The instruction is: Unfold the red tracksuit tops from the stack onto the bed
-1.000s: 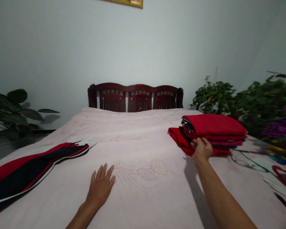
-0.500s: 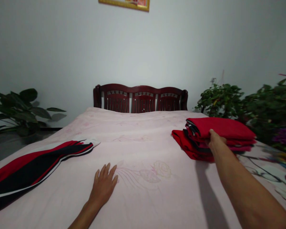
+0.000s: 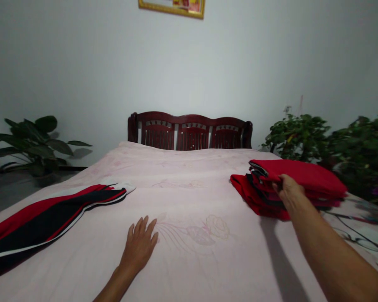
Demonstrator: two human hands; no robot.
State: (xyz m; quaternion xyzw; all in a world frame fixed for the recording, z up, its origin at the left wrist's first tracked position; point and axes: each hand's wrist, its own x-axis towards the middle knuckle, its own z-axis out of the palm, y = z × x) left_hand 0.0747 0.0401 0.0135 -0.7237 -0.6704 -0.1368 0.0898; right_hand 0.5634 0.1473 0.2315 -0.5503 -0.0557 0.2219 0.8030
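My right hand [image 3: 290, 191] is at the front edge of a stack of folded red clothes [image 3: 297, 178], its fingers curled into the layers. Dark cloth shows between the folds of the stack. My left hand [image 3: 139, 244] lies flat on the pale pink bedspread [image 3: 192, 201] with its fingers apart, holding nothing. Left of that hand lies a long red, black and white striped garment [image 3: 50, 220], running off the left edge of the view.
A dark red wooden headboard [image 3: 190, 132] stands against the white wall, under a gold-framed picture [image 3: 173, 6]. Leafy potted plants [image 3: 34, 144] stand on the left, with more plants [image 3: 302, 136] on the right. A colourfully patterned cloth [image 3: 359, 226] lies at the bed's right side.
My right hand has moved rightward along the stack's front and curled into its layers. The whole scene has shifted slightly right in view. My left hand stays flat on the bedspread.
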